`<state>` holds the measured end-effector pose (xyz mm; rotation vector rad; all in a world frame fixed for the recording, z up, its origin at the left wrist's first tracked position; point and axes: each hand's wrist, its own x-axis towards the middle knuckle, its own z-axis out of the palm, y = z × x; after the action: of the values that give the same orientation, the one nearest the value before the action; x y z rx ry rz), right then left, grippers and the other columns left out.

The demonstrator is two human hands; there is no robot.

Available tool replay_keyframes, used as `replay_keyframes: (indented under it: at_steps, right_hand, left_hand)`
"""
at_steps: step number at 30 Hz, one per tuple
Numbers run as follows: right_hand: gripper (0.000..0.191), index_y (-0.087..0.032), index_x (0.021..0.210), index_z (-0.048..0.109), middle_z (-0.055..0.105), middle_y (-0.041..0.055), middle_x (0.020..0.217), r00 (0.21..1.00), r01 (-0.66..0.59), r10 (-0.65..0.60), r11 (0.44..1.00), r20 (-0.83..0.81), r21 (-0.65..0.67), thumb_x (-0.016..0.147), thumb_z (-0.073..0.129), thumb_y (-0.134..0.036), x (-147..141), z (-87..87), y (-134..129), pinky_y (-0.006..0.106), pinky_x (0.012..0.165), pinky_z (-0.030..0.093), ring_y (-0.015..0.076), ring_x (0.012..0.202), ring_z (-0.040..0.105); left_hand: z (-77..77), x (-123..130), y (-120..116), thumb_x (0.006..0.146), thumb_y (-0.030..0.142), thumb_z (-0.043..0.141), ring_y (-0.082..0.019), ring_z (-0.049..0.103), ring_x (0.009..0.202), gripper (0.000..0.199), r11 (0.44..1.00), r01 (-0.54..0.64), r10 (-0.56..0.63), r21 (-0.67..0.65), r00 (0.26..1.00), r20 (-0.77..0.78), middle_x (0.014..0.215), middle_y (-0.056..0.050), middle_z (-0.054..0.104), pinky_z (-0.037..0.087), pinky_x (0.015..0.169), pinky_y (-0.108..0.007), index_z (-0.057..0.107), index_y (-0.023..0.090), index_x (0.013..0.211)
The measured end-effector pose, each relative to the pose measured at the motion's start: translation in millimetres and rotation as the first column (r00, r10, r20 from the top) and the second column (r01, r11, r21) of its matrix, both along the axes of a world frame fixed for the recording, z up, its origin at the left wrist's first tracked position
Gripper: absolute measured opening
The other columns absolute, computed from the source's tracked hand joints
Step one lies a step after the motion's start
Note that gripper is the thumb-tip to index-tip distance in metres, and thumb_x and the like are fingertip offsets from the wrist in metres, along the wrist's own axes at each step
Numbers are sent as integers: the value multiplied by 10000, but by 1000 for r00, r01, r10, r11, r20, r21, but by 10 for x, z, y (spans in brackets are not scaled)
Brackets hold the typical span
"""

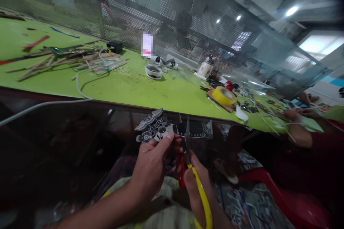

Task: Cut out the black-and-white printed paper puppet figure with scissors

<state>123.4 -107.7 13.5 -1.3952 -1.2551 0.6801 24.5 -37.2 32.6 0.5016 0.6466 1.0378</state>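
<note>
My left hand [152, 162] pinches a black-and-white patterned cutout [150, 125] between thumb and fingers, just in front of the table edge. The piece looks thin and flat, like printed paper or film, and has a scalloped fan-like part on the left and a dark strip on the right. Wrapped round a pair of scissors [200, 189] with yellow and red handles is my right hand [197, 182]. The scissor blades point up and stand apart, with the dark strip of the cutout between or beside them; which one I cannot tell.
On the green table [118, 87] lie thin wooden sticks [48, 64], a white cable [79, 82], a tape roll [153, 72] and a yellow tape roll [224, 96]. A mesh partition [166, 14] stands behind. At right are a co-worker's arm [301, 136] and a red stool [290, 196].
</note>
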Motion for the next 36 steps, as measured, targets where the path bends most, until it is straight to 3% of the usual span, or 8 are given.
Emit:
replay_keyframes:
  at_steps: [3, 9, 15, 19, 29, 36]
  right_hand:
    - [632, -263, 1168, 648, 657, 20, 801, 996, -52, 49, 998, -75, -30, 792, 482, -743, 9, -20, 13, 271, 685, 550, 211, 747, 648]
    - [622, -269, 1157, 640, 678, 6, 879, 1000, -10, 8, 995, -16, -98, 784, 488, -742, 28, -121, 33, 252, 709, 524, 195, 780, 630]
    - [604, -288, 1219, 594, 658, 10, 932, 996, -73, 70, 996, -56, -56, 811, 480, -719, 31, -111, 27, 260, 762, 520, 196, 839, 633]
    - [599, -294, 1201, 612, 652, 8, 897, 997, -53, 48, 996, -65, -69, 798, 495, -722, 30, -96, 33, 275, 786, 522, 211, 861, 635]
    - [583, -327, 1212, 611, 683, 0, 1048, 989, -80, 71, 994, -127, -69, 793, 514, -721, 2, -90, 40, 256, 855, 507, 211, 946, 638]
    - [583, -302, 1127, 640, 639, -28, 857, 992, -60, 48, 992, -115, -108, 759, 541, -743, 31, -77, 17, 212, 667, 467, 160, 745, 555]
  left_hand:
    - [6, 6, 2, 735, 282, 756, -124, 611, 521, 148, 1000, -10, 10, 1, 1000, 12, 623, -32, 697, 508, 572, -227, 750, 135, 722]
    - [2, -2, 6, 717, 304, 777, -155, 651, 613, 182, 1000, -15, 15, 5, 1000, 7, 651, -49, 706, 509, 571, -221, 752, 125, 724]
    - [20, -7, 4, 691, 301, 791, -164, 660, 602, 184, 1000, -23, 23, -6, 1000, 7, 646, -52, 717, 509, 558, -221, 756, 121, 710]
    - [32, -3, 8, 675, 312, 799, -182, 671, 626, 195, 999, -31, 31, -10, 999, -8, 652, -61, 726, 517, 575, -233, 757, 123, 699]
    - [62, -6, 5, 650, 315, 808, -178, 659, 626, 198, 999, -39, 39, -5, 999, -28, 653, -56, 722, 499, 552, -224, 755, 129, 689]
    - [21, -3, 8, 647, 314, 816, -160, 642, 586, 192, 998, -59, 59, 12, 998, -20, 619, -41, 707, 502, 554, -223, 764, 134, 686]
